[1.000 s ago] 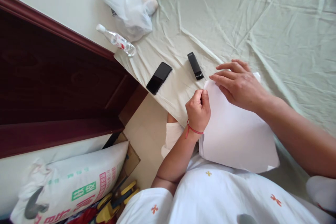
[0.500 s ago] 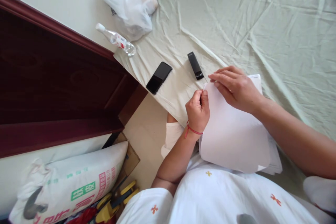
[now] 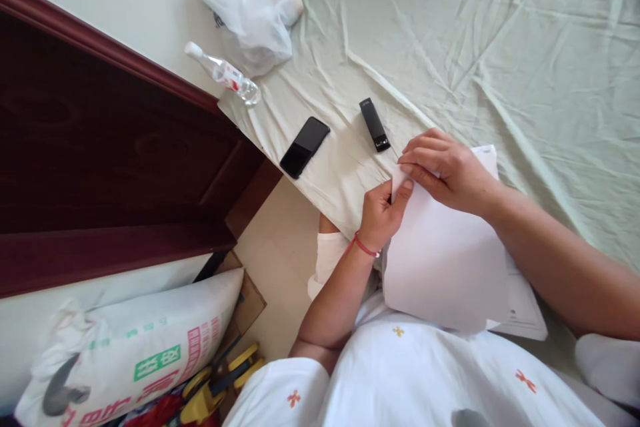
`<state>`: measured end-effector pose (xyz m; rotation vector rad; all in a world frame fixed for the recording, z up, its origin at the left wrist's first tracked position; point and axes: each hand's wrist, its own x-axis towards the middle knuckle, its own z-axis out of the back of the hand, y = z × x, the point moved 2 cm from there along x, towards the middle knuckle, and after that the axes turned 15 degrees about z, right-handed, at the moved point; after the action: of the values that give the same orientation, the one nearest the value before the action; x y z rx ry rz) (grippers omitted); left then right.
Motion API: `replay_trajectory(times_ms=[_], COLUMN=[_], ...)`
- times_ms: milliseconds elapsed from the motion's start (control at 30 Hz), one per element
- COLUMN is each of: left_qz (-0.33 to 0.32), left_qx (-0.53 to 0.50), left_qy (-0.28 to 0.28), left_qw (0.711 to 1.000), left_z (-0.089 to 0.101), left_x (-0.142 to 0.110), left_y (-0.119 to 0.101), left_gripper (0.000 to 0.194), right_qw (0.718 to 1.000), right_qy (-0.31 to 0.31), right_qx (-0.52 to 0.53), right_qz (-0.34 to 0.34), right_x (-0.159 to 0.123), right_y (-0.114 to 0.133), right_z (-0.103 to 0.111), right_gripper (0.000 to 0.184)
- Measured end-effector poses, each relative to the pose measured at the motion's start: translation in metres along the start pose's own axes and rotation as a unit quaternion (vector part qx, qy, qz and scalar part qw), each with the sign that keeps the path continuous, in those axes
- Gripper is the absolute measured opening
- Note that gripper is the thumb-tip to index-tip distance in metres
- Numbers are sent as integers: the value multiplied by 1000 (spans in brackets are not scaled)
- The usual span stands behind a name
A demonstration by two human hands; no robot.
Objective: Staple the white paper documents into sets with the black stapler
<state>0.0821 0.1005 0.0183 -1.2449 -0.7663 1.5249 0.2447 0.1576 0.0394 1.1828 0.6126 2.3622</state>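
A stack of white paper sheets (image 3: 445, 260) rests across my lap, its top side blank and its lower sheets fanned out at the lower right. My left hand (image 3: 384, 213), with a red cord at the wrist, grips the left edge of the sheets, thumb on top and fingers underneath. At the upper left corner, the thumb and fingers of my right hand (image 3: 445, 163) pinch the paper. Just beyond that corner a small black handheld device (image 3: 375, 125) with a lit display lies on the cloth.
Farther left on the pale green sheet (image 3: 450, 33) lies a black phone (image 3: 305, 147). A clear bottle (image 3: 225, 75) and a white plastic bag (image 3: 250, 20) are near the wall. Dark red wooden panelling (image 3: 110, 140) stands left, above a large printed sack (image 3: 135, 347).
My left thumb has moved from the paper's edge onto its top, and the left hand has shifted slightly down. My right fingers have curled at the corner. More of the lower sheets shows.
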Motion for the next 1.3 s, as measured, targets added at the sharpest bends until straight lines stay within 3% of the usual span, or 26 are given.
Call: replay_trajectory(times_ms=[100, 200, 400, 567, 700, 833, 933, 1033, 1200, 1300], left_qz=[34, 62, 99, 190, 237, 220, 236, 247, 309, 312], left_qx=[-6, 18, -88, -264, -316, -220, -70, 7, -30, -49], left_qy=[38, 36, 38, 45, 33, -46, -84, -97, -58, -52], left_qw=[999, 997, 990, 944, 918, 949, 966, 964, 949, 947], left_z=[0, 1, 6, 2, 0, 12, 23, 31, 38, 39], left_x=[1, 1, 4, 8, 18, 44, 66, 81, 92, 97], left_y=[-2, -1, 16, 26, 28, 25, 19, 11, -2, -9], left_gripper=[65, 66, 63, 59, 53, 30, 36, 41, 26, 19], right_qw=[1000, 999, 996, 993, 988, 969, 966, 956, 946, 947], right_qy=[9, 26, 58, 56, 126, 207, 240, 284, 305, 300], right_qx=[23, 27, -10, -23, -41, -86, -67, -60, -73, -63], right_qz=[14, 12, -73, -97, -74, -101, -65, -46, -86, -99], right_x=[3, 6, -6, -20, -12, 8, 24, 36, 42, 42], right_y=[4, 6, -15, -37, -61, -104, -132, -148, -158, -165], right_z=[0, -2, 6, 6, 1, 1, -1, -5, -4, 0], right_gripper=[27, 29, 41, 35, 33, 27, 38, 45, 32, 26])
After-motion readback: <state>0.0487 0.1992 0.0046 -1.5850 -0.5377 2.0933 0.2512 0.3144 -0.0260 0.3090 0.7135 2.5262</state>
